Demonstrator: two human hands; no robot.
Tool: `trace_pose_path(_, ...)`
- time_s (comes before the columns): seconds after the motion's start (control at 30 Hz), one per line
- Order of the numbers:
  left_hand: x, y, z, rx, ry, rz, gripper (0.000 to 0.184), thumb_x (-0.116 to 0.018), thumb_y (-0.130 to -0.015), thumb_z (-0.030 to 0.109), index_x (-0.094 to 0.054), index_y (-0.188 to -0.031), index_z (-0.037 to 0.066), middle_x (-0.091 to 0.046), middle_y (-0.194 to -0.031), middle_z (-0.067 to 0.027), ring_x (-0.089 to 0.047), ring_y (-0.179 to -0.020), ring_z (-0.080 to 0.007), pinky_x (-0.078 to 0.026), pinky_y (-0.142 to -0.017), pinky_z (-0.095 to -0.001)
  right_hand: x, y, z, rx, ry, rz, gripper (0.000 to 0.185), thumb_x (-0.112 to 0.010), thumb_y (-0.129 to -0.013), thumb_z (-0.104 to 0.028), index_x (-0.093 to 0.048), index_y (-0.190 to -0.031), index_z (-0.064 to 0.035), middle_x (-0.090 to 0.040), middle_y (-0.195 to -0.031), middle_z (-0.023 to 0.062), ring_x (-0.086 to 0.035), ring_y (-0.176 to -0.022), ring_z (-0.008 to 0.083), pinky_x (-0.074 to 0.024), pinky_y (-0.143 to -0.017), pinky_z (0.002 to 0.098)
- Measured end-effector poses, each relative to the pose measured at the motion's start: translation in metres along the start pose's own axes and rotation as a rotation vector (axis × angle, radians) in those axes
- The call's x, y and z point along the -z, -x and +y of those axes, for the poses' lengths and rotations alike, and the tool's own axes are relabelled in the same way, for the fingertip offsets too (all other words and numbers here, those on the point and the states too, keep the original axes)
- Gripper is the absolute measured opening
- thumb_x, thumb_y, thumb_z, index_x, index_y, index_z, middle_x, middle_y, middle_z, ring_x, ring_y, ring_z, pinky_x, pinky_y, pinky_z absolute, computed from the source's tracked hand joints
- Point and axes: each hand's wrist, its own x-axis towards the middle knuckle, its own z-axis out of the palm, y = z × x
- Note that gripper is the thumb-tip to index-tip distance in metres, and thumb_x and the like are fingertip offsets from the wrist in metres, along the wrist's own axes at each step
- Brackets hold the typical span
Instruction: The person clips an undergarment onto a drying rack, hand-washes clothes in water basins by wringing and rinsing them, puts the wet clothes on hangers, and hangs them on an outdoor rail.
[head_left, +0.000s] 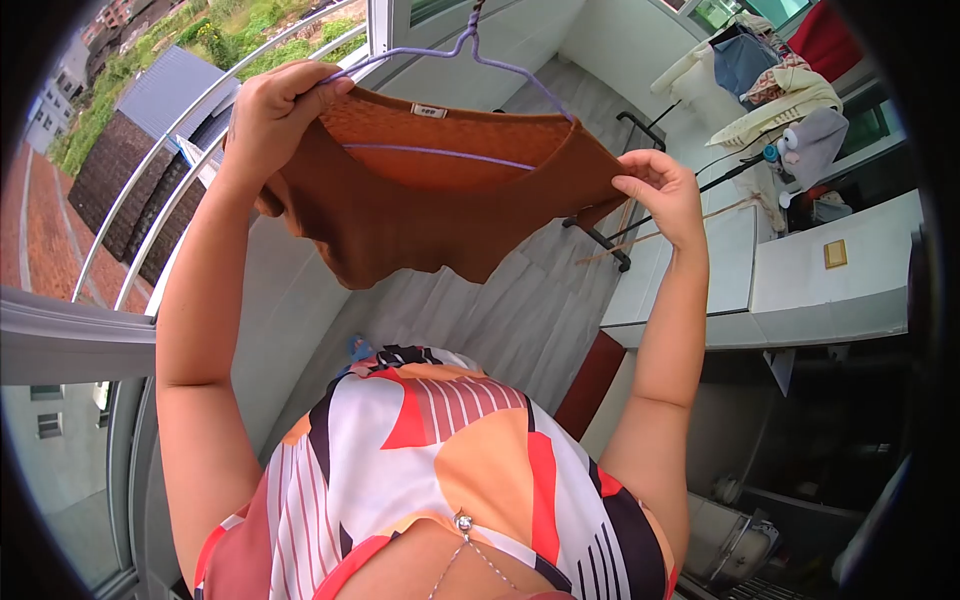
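Observation:
A brown top with a wide neckline and a small white label hangs on a purple wire hanger. The hanger's hook reaches up past the top edge of the view, so what it hangs from is mostly hidden. My left hand grips the top at its left shoulder, beside the hanger's arm, thumb on the front. At the opposite shoulder my right hand pinches the fabric edge between thumb and fingers. The garment is stretched between both hands, its lower hem bunched and uneven.
Metal railings run along the left, with rooftops outside. Grey plank flooring lies below. Clothes are heaped at the upper right near a black rack bar. White cabinets stand at the right.

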Motion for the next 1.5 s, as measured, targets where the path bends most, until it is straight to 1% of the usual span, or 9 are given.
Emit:
trace_pose_path(0.37,-0.004,0.007,0.0,-0.021,-0.36,0.231,0.016,-0.067,-0.082,0.015,-0.067,-0.091,0.002,-0.064,-0.078,-0.0099,-0.062,-0.068,-0.0222,-0.048,-0.063,-0.0287,-0.024,0.002,-0.004,0.387,0.803,0.561,0.01,-0.07,-0.072,-0.006,-0.066,-0.08,-0.003,-0.064,-0.074,0.0038,-0.058,-0.062,0.0143,-0.0446,-0.058,0.0248)
trace_pose_path(0.47,-0.001,0.013,0.0,0.041,-0.269,0.201,0.016,-0.067,-0.082,0.015,-0.067,-0.091,0.002,-0.064,-0.077,-0.0093,-0.062,-0.068,-0.0197,-0.047,-0.064,-0.0275,-0.009,0.002,0.003,0.087,0.401,0.371,0.015,-0.073,-0.071,-0.012,-0.067,-0.083,-0.0039,-0.066,-0.084,0.0038,-0.061,-0.073,0.0173,-0.0469,-0.066,0.0263)
trace_pose_path(0.57,-0.001,0.016,-0.001,0.079,-0.197,0.166,0.016,-0.067,-0.082,0.015,-0.067,-0.091,0.001,-0.064,-0.076,-0.0089,-0.061,-0.068,-0.0169,-0.047,-0.064,-0.0266,-0.001,0.008,-0.007,0.195,0.627,0.175,0.024,-0.074,-0.073,-0.019,-0.067,-0.089,-0.0034,-0.065,-0.095,0.0043,-0.061,-0.089,0.0188,-0.0459,-0.079,0.0286)
trace_pose_path(0.67,-0.004,0.017,-0.004,0.123,-0.095,0.105,0.016,-0.067,-0.082,0.014,-0.067,-0.092,0.001,-0.065,-0.077,-0.0084,-0.061,-0.069,-0.014,-0.046,-0.065,-0.0257,-0.027,-0.004,-0.03,0.403,0.48,0.356,0.031,-0.075,-0.073,-0.026,-0.067,-0.094,-0.0042,-0.063,-0.104,0.0053,-0.058,-0.104,0.0196,-0.0423,-0.089,0.0305)
trace_pose_path(0.83,0.003,0.003,0.008,0.35,0.126,-0.113,0.027,-0.07,-0.08,0.015,-0.067,-0.105,0.004,-0.065,-0.081,-0.0049,-0.059,-0.075,-0.0125,-0.047,-0.071,-0.0253,-0.069,-0.044,-0.027,0.556,0.328,0.177,0.015,-0.064,-0.085,-0.013,-0.063,-0.089,0.0016,-0.057,-0.072,0.0035,-0.048,-0.062,0.0131,-0.0387,-0.058,0.0236)
trace_pose_path(0.97,0.02,0.014,-0.024,0.267,0.412,-0.24,0.043,-0.072,-0.077,0.008,-0.059,-0.118,0.007,-0.063,-0.096,-0.0013,-0.058,-0.089,-0.0109,-0.046,-0.083,-0.0269,-0.063,-0.044,-0.031,0.587,0.299,0.229,0.013,-0.064,-0.086,-0.01,-0.063,-0.086,0.0025,-0.053,-0.068,0.0019,-0.045,-0.062,0.0097,-0.0357,-0.056,0.0221)
trace_pose_path(1.1,0.032,0.028,-0.045,0.448,0.263,-0.15,0.018,-0.069,-0.079,0.005,-0.065,-0.096,0.003,-0.063,-0.087,-0.0014,-0.059,-0.085,-0.0104,-0.047,-0.078,-0.0242,-0.052,-0.043,-0.036,0.607,0.295,0.227,0.013,-0.064,-0.086,-0.01,-0.062,-0.085,0.0034,-0.052,-0.069,0.0008,-0.044,-0.063,0.0085,-0.0346,-0.057,0.0214)
trace_pose_path(1.2,0.03,0.032,-0.044,0.294,0.285,-0.133,0.009,-0.067,-0.081,0.005,-0.066,-0.089,0.003,-0.063,-0.084,-0.0015,-0.059,-0.082,-0.0108,-0.047,-0.074,-0.0239,-0.046,-0.04,-0.039,0.554,0.316,0.209,0.012,-0.064,-0.086,-0.009,-0.063,-0.085,0.0034,-0.053,-0.07,0.0004,-0.044,-0.064,0.0086,-0.0349,-0.058,0.0209)
trace_pose_path(1.5,0.03,0.034,-0.056,0.286,0.353,-0.135,0.009,-0.064,-0.085,0.009,-0.065,-0.092,0.004,-0.061,-0.086,0.0006,-0.055,-0.085,-0.0081,-0.045,-0.077,-0.0237,-0.036,-0.029,-0.051,0.529,0.365,0.147,0.012,-0.061,-0.088,-0.008,-0.062,-0.089,0.0042,-0.058,-0.075,0.0029,-0.05,-0.069,0.0088,-0.0378,-0.062,0.0199)
